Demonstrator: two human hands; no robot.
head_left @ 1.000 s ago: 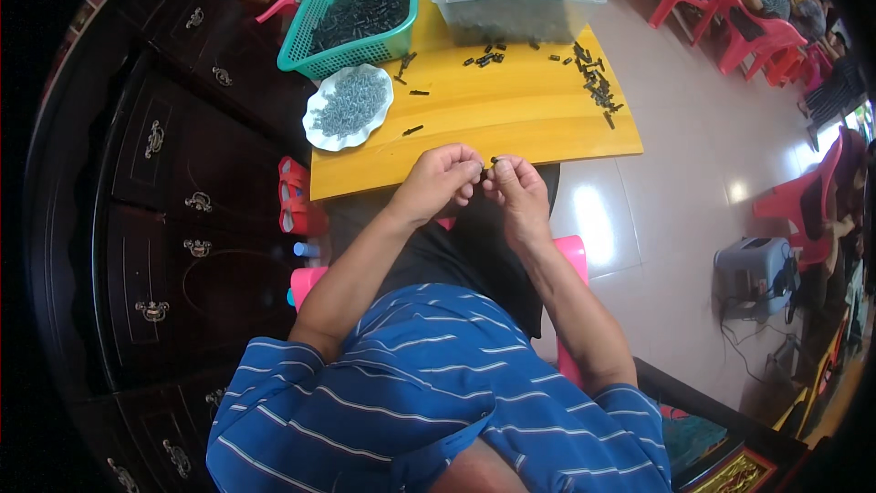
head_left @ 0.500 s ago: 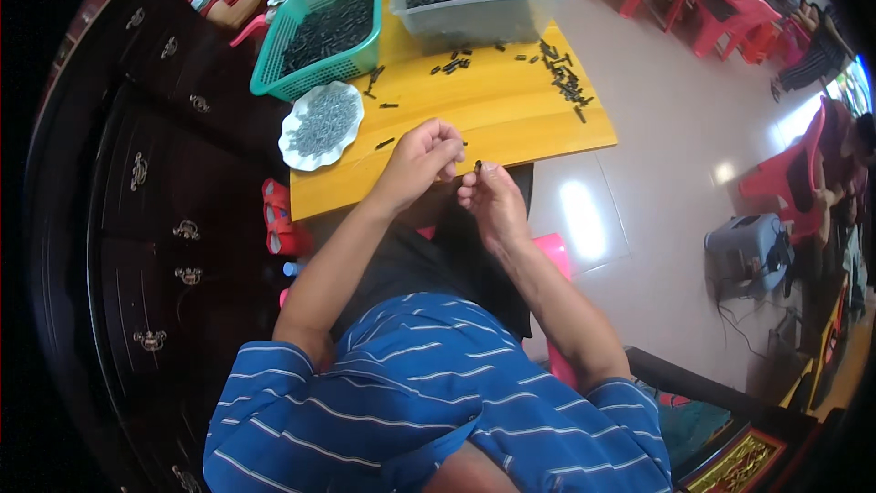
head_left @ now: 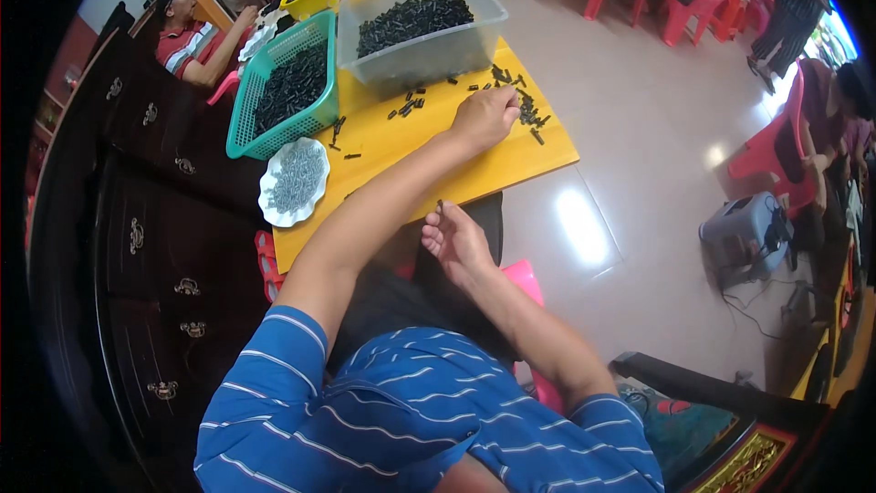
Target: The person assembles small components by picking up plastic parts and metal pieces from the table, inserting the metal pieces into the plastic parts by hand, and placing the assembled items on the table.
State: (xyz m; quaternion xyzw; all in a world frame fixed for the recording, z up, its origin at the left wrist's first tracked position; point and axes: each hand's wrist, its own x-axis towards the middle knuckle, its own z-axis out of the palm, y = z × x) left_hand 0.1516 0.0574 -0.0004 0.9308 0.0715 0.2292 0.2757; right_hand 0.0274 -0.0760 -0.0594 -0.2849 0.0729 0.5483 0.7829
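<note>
My left hand (head_left: 486,117) is stretched across the table to the loose pile of small black tubular pieces (head_left: 531,111) at its right end. Its fingers are curled together at the pile's edge; whatever they may grip is hidden. Just off the table's near edge, my right hand (head_left: 458,242) pinches a small black piece (head_left: 440,206) upright between thumb and fingertip. The yellow wooden table (head_left: 474,155) carries several more black pieces (head_left: 408,107) left of my left hand. At its left edge stands a white scalloped plate (head_left: 265,184) heaped with small silvery metal pieces (head_left: 299,173).
A green plastic basket (head_left: 239,128) and a clear tub (head_left: 411,62) hold many black pieces. Behind them is a yellow basket (head_left: 315,2). A dark drawer cabinet (head_left: 151,265) flanks the table's left. People sit on red chairs beyond; a grey-blue box-shaped device (head_left: 746,236) stands right.
My left hand has moved away from my right, forward and right to the loose pile. My right hand still pinches its black piece. The view has shifted slightly.
</note>
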